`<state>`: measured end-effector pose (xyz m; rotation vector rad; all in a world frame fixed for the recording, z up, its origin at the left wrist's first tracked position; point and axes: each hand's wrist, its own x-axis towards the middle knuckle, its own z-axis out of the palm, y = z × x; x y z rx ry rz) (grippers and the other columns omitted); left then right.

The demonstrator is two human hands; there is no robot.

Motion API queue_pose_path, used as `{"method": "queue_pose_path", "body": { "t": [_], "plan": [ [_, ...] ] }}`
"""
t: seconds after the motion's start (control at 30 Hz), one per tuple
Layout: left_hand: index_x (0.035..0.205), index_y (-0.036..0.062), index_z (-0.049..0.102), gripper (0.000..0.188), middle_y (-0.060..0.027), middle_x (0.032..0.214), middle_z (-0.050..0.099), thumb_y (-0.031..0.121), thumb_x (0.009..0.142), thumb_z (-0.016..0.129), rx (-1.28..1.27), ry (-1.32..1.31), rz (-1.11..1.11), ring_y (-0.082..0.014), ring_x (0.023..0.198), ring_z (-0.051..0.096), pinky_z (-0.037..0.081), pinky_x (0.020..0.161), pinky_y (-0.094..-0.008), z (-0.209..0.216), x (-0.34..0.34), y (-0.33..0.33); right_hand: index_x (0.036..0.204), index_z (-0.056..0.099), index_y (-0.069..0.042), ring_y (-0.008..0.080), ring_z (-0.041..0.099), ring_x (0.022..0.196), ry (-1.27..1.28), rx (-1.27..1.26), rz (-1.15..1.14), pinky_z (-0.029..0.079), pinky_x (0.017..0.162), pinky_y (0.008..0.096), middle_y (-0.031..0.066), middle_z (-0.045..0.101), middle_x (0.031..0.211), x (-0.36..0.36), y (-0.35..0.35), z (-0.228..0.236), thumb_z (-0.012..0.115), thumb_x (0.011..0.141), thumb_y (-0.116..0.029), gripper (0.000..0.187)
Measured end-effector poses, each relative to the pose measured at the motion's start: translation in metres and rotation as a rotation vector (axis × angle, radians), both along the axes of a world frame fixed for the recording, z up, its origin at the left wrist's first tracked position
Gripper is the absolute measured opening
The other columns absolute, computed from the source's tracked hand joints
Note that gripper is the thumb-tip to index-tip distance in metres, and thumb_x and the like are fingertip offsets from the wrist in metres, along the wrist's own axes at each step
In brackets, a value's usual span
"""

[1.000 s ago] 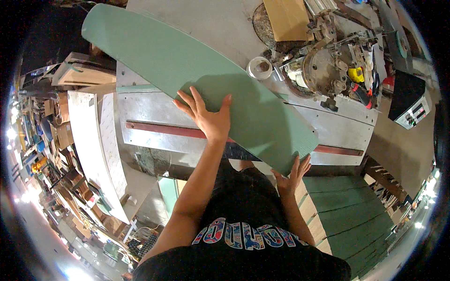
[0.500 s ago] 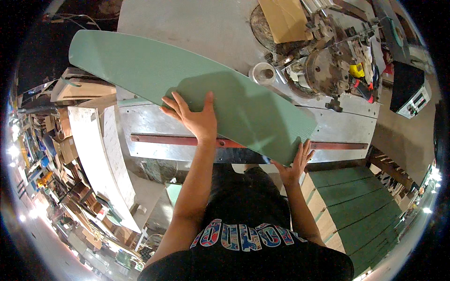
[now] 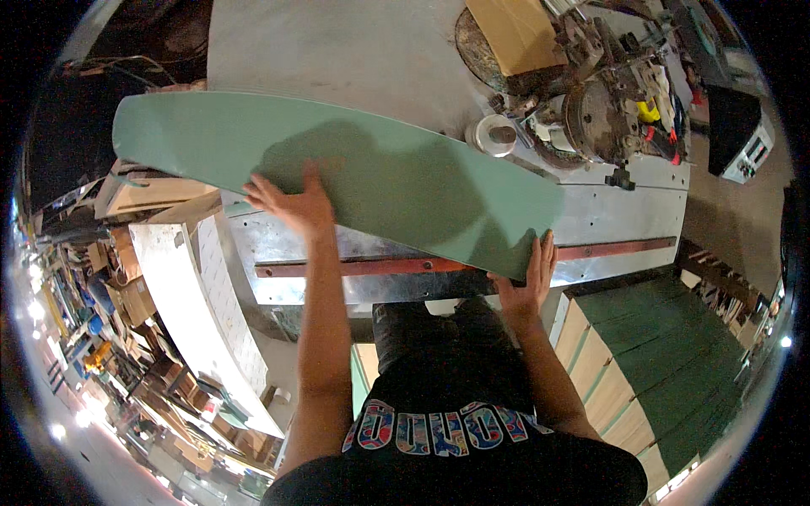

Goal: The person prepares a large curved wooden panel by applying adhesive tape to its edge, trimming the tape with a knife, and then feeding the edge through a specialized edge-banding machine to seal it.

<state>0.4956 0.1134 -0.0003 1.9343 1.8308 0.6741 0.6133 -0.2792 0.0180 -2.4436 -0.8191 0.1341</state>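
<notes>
A long pale-green board (image 3: 396, 181) with a curved far edge lies slantwise over a grey metal machine table (image 3: 337, 51). Its left end sticks out past the table. My left hand (image 3: 295, 207) is spread, its fingers on the board near the front edge, left of the middle; they are slightly blurred. At the board's right end, my right hand (image 3: 527, 278) holds the near corner, the thumb by the front edge and the straight fingers along the end. A dark shadow covers the middle of the board.
A red strip (image 3: 371, 266) runs along the table's front. Behind the board stand a white round container (image 3: 494, 135), a dirty metal machine head (image 3: 591, 122) and a brown cardboard piece (image 3: 519, 38). White panels (image 3: 190, 287) lean at left; stacked green-topped boards (image 3: 666, 363) lie at right.
The board has turned a little, its left end coming nearer to me. My left hand has moved left along its front edge. The right hand stays at the right corner.
</notes>
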Motion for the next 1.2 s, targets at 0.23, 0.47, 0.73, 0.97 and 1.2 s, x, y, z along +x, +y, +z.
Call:
{"method": "queue_pose_path", "body": {
  "t": [0.23,0.47,0.73,0.97,1.2],
  "plan": [
    [0.159,-0.0071,0.028,0.109,-0.0296,0.159,0.037,0.049,0.085,0.086,0.142,-0.224,0.061,-0.0469,0.141,0.044,0.04,0.119,-0.0598,-0.022,-0.081,0.145,0.159,0.038,0.002,0.0489,0.034,0.153,0.003,0.049,0.045,0.023,0.125,0.0631,0.0325,0.033,0.165,-0.002,0.02,0.002,0.091,0.074,-0.034,0.106],
    [0.15,-0.008,0.046,0.073,-0.0223,0.154,0.051,0.037,0.1,0.074,-0.412,-0.83,0.299,-0.0381,0.135,0.054,0.044,0.116,-0.0506,-0.038,-0.217,0.256,0.155,0.043,0.004,0.0485,0.039,0.15,0.054,0.06,0.089,0.026,0.124,0.0618,0.0329,0.036,0.163,0.008,0.042,0.008,0.091,0.073,-0.039,0.104],
    [0.152,-0.0087,0.046,0.071,-0.0226,0.157,0.047,0.044,0.106,0.062,-0.54,-0.9,0.257,-0.0375,0.145,0.044,0.034,0.122,-0.0517,-0.023,-0.275,0.252,0.154,0.043,0.003,0.0488,0.041,0.149,0.022,0.022,0.186,0.033,0.121,0.0626,0.0318,0.039,0.162,0.011,0.062,0.004,0.091,0.069,-0.047,0.109],
    [0.145,-0.0013,0.054,0.054,-0.0228,0.151,0.052,0.036,0.107,0.061,-0.561,-1.14,0.376,-0.0377,0.142,0.046,0.035,0.121,-0.056,-0.021,-0.302,0.254,0.155,0.042,0.003,0.0482,0.04,0.15,0.027,0.023,0.262,0.032,0.122,0.0622,0.0329,0.036,0.163,0.003,0.081,0.003,0.091,0.07,-0.045,0.109],
    [0.14,-0.0023,0.057,0.048,-0.0197,0.139,0.061,0.033,0.108,0.06,-0.503,-1.328,0.467,-0.0368,0.13,0.057,0.045,0.112,-0.056,-0.041,-0.351,0.268,0.156,0.041,0.003,0.0478,0.035,0.153,0.101,-0.058,0.264,0.027,0.125,0.0618,0.0303,0.032,0.167,-0.019,0.111,0.013,0.09,0.073,-0.032,0.103]
  ]
}}
